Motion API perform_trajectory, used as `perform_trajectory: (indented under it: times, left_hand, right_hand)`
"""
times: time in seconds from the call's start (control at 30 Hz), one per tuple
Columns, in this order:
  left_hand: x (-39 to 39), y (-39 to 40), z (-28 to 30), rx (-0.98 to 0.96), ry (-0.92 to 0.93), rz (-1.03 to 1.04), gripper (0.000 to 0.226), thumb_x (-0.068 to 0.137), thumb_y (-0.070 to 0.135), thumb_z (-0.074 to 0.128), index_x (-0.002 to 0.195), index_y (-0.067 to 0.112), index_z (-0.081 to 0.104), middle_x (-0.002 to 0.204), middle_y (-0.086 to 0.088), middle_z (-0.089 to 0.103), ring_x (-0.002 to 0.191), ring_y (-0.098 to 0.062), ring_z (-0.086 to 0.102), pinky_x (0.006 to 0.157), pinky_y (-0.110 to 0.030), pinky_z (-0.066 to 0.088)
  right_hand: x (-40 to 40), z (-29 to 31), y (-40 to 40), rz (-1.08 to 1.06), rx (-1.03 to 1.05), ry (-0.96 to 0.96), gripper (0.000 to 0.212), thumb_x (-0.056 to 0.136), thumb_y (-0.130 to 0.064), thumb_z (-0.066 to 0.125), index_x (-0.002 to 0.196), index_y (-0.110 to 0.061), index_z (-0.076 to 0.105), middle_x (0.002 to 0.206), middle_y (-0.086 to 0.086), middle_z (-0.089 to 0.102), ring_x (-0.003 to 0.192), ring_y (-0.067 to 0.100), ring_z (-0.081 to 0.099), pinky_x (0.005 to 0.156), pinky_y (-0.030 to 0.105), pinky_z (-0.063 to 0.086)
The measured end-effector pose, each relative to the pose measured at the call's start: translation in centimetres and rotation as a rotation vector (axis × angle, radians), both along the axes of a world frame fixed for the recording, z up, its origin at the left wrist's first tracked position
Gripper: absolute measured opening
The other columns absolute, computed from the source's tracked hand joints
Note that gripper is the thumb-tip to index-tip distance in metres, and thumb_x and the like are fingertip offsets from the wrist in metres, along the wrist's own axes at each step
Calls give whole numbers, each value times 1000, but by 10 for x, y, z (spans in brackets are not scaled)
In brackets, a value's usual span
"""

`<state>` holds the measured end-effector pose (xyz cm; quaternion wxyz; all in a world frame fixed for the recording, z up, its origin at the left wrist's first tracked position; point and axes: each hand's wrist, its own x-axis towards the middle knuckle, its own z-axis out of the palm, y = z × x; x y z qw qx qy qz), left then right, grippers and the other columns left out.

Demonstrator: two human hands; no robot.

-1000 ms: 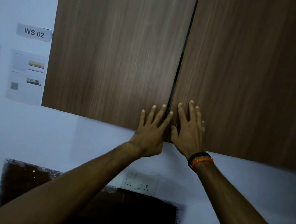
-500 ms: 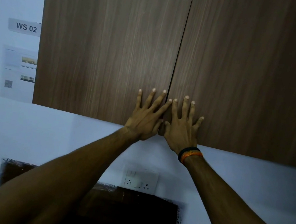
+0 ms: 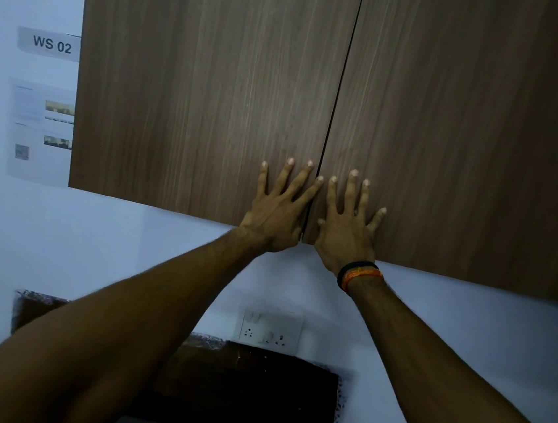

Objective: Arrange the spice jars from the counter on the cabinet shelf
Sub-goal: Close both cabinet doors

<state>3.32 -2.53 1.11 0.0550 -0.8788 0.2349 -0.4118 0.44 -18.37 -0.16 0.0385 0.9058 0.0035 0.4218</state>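
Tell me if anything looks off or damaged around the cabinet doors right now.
Nothing stands out. Both doors look shut and undamaged, a thin even seam between them; left hand and right hand lie flat, empty.

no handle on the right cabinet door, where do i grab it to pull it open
Grip the right cabinet door by its bottom edge near the centre seam, coming from below with fingertips hooked under. Its face is flat with no knob, the seam looks too narrow for fingers, and the bottom edge hangs free below the cabinet. The right hand lies flat there already, the left hand beside it.
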Motion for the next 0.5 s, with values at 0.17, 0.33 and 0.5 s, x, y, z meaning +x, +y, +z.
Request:
perform_trajectory:
  times: [0.17, 0.33, 0.5]
  left_hand:
    - [-18, -2, 7, -25, 122, -46, 99, 88, 58, 52, 160, 22, -5, 166, -11, -19, 150, -40, -21, 115, -72, -6]
    - [-36, 0, 2, -50, 228, -47, 96, 91, 39, 60, 160, 23, -3, 166, -9, -20, 151, -38, -19, 119, -67, -4]
    - [-48, 11, -7, -74, 244, -43, 86, 96, 37, 52, 161, 17, -1, 167, -9, -17, 152, -37, -17, 121, -62, -5]
  right_hand:
    - [-10, 6, 0, -10, -4, 63, 86, 96, -42, 49, 158, -22, -8, 164, 13, -21, 151, 38, -13, 112, 74, 15]
    - [-26, 16, 1, 63, 47, 162, 100, 88, -43, 63, 159, -21, -4, 164, 11, -21, 151, 38, -15, 116, 69, 12]
    - [-41, 13, -2, 119, 56, 179, 86, 90, -25, 59, 159, -19, 9, 167, 9, -8, 153, 31, -4, 120, 61, 12]
